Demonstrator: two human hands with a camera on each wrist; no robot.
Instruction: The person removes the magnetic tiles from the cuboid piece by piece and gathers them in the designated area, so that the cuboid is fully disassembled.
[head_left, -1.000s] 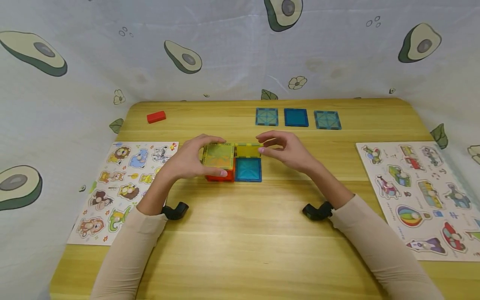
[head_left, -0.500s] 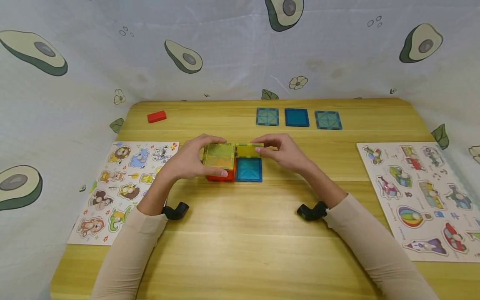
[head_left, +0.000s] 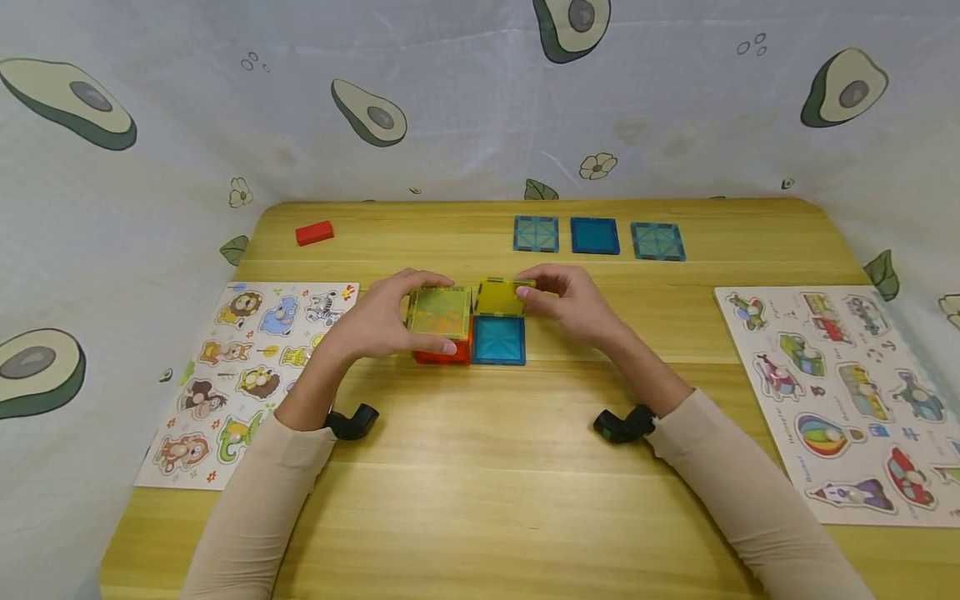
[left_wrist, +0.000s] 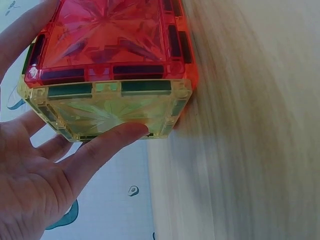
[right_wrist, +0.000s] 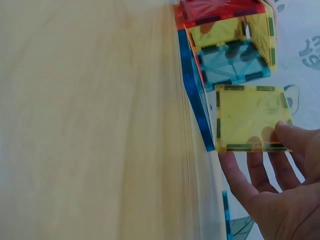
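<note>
In the head view a cube (head_left: 441, 312) of translucent magnetic tiles stands mid-table, yellow on top with red and orange sides. My left hand (head_left: 375, 321) grips it, thumb at the near side and fingers at the far side; the left wrist view shows the thumb on a yellow face (left_wrist: 112, 112). A blue tile (head_left: 498, 340) lies flat against the cube's right side. My right hand (head_left: 573, 304) pinches a yellow tile (right_wrist: 252, 117) by its right edge. That tile stands tilted along the blue tile's far edge; whether it touches the cube, I cannot tell.
Three blue tiles, the middle one (head_left: 595, 236) darker, lie near the table's back edge. A red block (head_left: 314, 232) is at back left. Peg puzzle boards lie at the left (head_left: 247, 375) and right (head_left: 840, 400). A patterned cloth (head_left: 465, 108) hangs behind.
My right hand has closed in and taken hold of the yellow tile. The tile now leans back and shows more of its face. My left hand stays on the cube.
</note>
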